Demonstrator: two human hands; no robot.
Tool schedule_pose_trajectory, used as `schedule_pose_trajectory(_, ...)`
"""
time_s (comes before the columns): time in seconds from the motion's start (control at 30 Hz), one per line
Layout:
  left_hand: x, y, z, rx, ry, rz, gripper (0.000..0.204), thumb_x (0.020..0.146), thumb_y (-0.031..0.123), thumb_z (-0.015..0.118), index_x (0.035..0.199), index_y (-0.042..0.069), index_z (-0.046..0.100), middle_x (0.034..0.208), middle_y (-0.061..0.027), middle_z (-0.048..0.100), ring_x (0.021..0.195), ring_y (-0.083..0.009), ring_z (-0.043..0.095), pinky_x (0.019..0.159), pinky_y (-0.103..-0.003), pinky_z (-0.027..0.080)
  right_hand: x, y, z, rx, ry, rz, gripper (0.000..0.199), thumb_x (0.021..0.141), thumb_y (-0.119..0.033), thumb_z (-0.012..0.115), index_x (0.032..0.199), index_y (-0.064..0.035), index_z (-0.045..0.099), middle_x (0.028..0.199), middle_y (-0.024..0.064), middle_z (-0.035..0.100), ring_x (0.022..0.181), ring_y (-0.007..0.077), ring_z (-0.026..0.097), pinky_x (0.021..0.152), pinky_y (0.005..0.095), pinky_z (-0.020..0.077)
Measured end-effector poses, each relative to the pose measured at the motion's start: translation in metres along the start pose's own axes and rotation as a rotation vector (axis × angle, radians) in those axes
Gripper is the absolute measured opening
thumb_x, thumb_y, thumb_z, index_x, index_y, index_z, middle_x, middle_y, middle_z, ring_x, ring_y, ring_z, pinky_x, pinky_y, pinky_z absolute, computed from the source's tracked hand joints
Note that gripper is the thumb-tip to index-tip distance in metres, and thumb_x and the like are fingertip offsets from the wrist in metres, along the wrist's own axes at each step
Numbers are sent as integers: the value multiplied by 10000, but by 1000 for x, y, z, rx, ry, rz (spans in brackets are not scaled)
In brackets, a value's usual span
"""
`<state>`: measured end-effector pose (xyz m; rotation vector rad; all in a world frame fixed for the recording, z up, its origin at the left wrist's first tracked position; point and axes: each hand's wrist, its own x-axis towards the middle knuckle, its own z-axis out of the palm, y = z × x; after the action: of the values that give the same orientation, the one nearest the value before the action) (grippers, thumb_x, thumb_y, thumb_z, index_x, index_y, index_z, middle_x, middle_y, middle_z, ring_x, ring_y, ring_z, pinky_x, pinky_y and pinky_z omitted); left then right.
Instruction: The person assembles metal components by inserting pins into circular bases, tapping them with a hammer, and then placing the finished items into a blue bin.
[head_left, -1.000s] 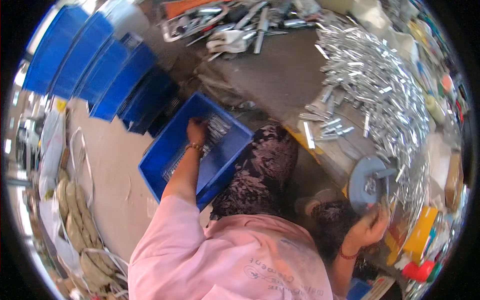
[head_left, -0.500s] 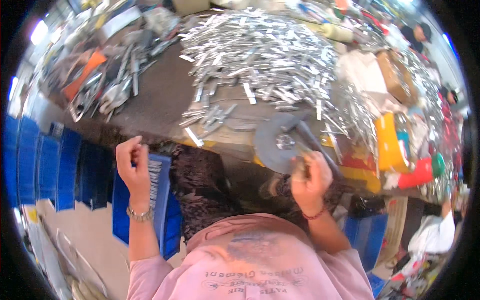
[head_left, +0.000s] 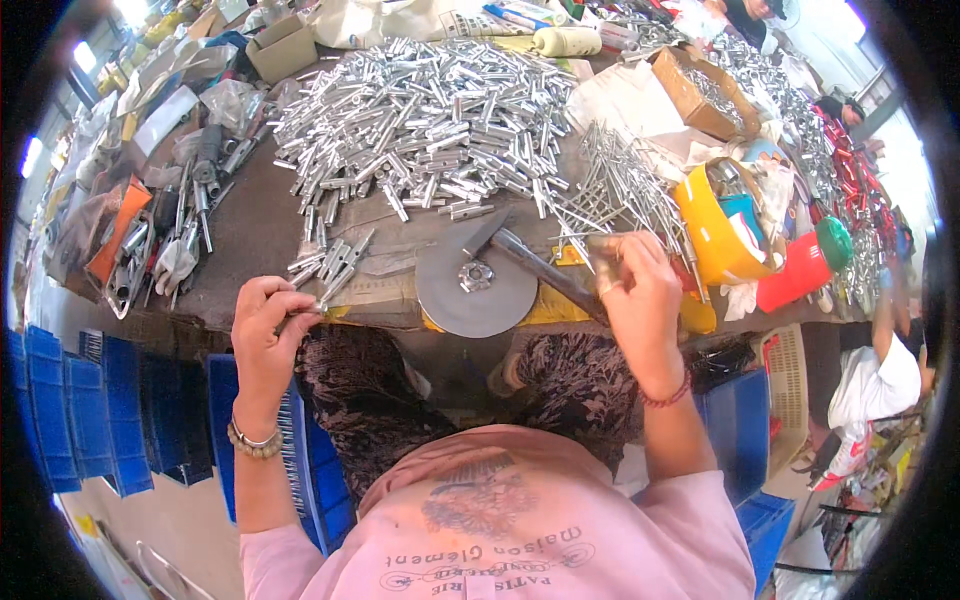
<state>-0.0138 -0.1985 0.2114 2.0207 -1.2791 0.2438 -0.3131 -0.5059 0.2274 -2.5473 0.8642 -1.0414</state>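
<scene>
My left hand [head_left: 268,325] is closed in a pinch at the table's front edge. Its fingertips meet the near end of a small group of silver metal tubes [head_left: 345,262]; whether one is gripped is hard to see. My right hand [head_left: 640,290] is also closed, thumb against fingers, beside a heap of thin metal rods [head_left: 620,185]. What it pinches, if anything, cannot be made out. Between the hands lies a round grey plate [head_left: 435,290] with a nut-like metal piece [head_left: 477,277] at its middle. A hammer [head_left: 548,270] rests across the plate's right side, its handle toward my right hand.
A large pile of short silver tubes [head_left: 430,130] covers the table's middle. At right stand a yellow container [head_left: 705,220], a red bottle-like thing with a green end [head_left: 800,270] and a cardboard box [head_left: 690,95]. Tools [head_left: 200,190] lie left. Blue bins [head_left: 85,400] stand below the table.
My left hand has come to the small group of tubes. My right hand has moved from beside the plate toward the rods. The view has shifted, showing more of the table's far side.
</scene>
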Motion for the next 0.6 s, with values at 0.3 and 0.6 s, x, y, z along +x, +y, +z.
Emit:
schedule_pose_trajectory(0.3,7,57,36,-201,-37,35,229,788,70,900,991,47,796,920,-97,723,865,-276,678,803,-374,533,38,14,8,-310,-275,-217,146,826,-34,776,961,-74,738,1079,82,687,1011,308,720,856,456,587)
schedule_pose_trajectory(0.6,16,84,64,-317,-77,15,214,809,126,899,971,57,778,864,-92,682,815,-305,672,717,-407,526,15,-17,12,438,-36,27,133,936,37,742,1011,-24,650,1028,86,760,880,187,778,738,325,612)
